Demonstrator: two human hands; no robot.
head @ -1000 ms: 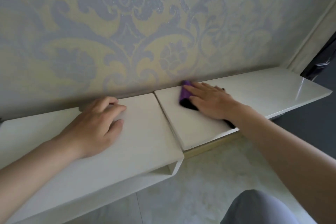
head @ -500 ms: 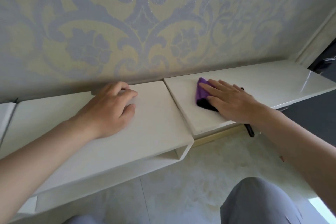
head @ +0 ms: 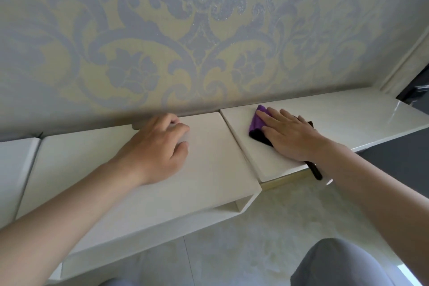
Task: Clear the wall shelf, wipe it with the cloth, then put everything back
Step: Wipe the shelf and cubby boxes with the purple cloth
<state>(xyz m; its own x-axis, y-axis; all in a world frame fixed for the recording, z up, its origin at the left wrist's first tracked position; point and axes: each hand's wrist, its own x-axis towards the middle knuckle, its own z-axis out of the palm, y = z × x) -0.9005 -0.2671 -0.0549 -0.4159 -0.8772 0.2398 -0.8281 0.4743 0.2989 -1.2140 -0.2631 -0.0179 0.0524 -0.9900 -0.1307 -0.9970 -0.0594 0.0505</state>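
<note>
Head view: wiping the wall shelf.
Right hand, fingers flat, presses the purple cloth onto the right section; left hand, loosely curled and empty, rests on the left section. Overlapping strokes should cover the edges.

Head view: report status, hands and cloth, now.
Right hand flat, pressing purple-and-black cloth on right shelf panel. Left hand resting on left shelf panel, holding nothing. Panel seam close beside cloth.
</note>
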